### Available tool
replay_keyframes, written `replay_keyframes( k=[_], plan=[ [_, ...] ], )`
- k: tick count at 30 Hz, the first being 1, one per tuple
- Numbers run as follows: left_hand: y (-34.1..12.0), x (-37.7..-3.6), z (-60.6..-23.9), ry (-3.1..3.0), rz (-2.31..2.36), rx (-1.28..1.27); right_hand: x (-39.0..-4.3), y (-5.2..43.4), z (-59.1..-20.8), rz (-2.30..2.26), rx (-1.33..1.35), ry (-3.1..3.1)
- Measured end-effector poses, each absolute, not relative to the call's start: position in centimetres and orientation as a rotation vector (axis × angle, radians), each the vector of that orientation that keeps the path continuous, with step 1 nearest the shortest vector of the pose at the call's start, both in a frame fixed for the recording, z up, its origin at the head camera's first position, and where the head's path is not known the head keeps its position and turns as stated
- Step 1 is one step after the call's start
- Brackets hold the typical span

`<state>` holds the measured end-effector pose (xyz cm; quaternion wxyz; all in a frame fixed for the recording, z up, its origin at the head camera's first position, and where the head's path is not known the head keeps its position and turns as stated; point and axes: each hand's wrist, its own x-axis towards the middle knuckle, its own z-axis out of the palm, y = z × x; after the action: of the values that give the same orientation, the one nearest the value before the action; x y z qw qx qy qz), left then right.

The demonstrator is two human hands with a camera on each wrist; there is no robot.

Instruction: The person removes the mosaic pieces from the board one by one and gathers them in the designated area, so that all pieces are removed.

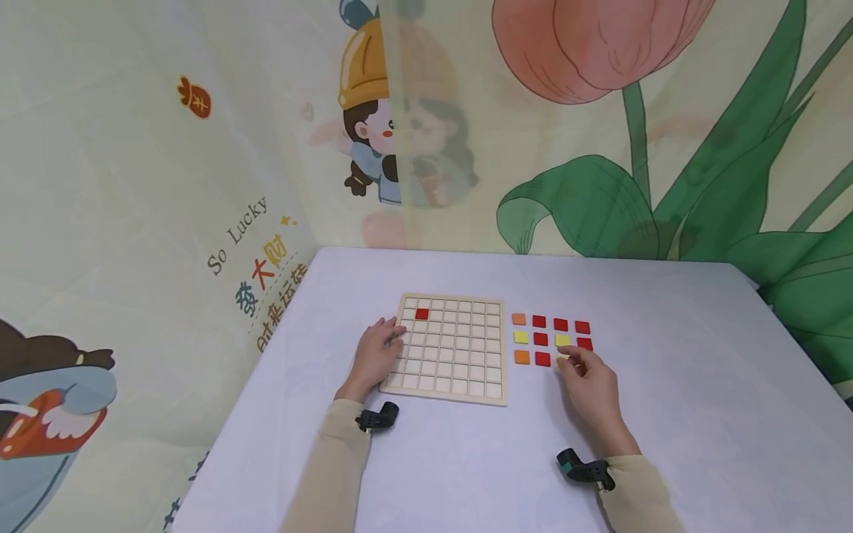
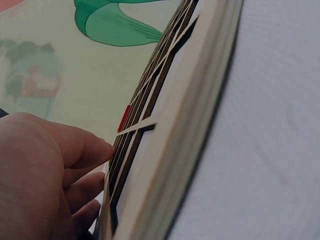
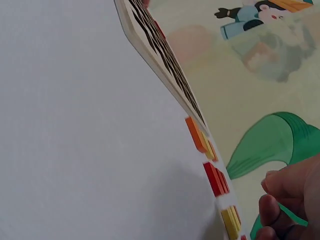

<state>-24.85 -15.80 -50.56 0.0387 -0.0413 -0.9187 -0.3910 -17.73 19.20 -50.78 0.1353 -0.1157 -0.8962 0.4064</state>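
A wooden grid board (image 1: 449,383) lies on the table with one red square tile (image 1: 422,314) in a cell near its far left corner. My left hand (image 1: 378,359) rests at the board's left edge, fingers loosely bent and holding nothing. To the right of the board, several red, yellow and orange tiles stand in rows. Over the near right tiles hovers my right hand (image 1: 589,385), thumb and fingers loosely bent. No tile shows between them in the right wrist view, where a yellow tile (image 3: 230,223) lies below. In the head view this hand partly hides a yellow tile.
The white-covered table (image 1: 466,466) holds the board and tiles. An orange tile (image 1: 522,357) and a red tile (image 1: 543,359) lie close to the board's right side. Printed curtains (image 1: 453,222) hang behind and to the left. Each wrist wears a black camera (image 1: 585,469).
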Motion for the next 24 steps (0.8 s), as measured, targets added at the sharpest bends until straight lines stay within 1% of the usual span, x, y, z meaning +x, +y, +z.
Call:
replay_keyframes(
  k=[7,17,24],
  plan=[
    [-16.0,-25.0,-50.8,-2.815,-1.192,-0.139,-18.0,16.8,-51.1,1.293,-0.251,-2.593],
    [-15.9,-25.0,-50.8,-2.841,-1.138,-0.133,-17.7,13.5,-50.4,1.373,-0.034,-2.615],
    [-15.9,-25.0,-50.9,-2.840,-1.122,-0.131,-18.3,11.2,-50.3,1.376,0.105,-2.620]
  ],
)
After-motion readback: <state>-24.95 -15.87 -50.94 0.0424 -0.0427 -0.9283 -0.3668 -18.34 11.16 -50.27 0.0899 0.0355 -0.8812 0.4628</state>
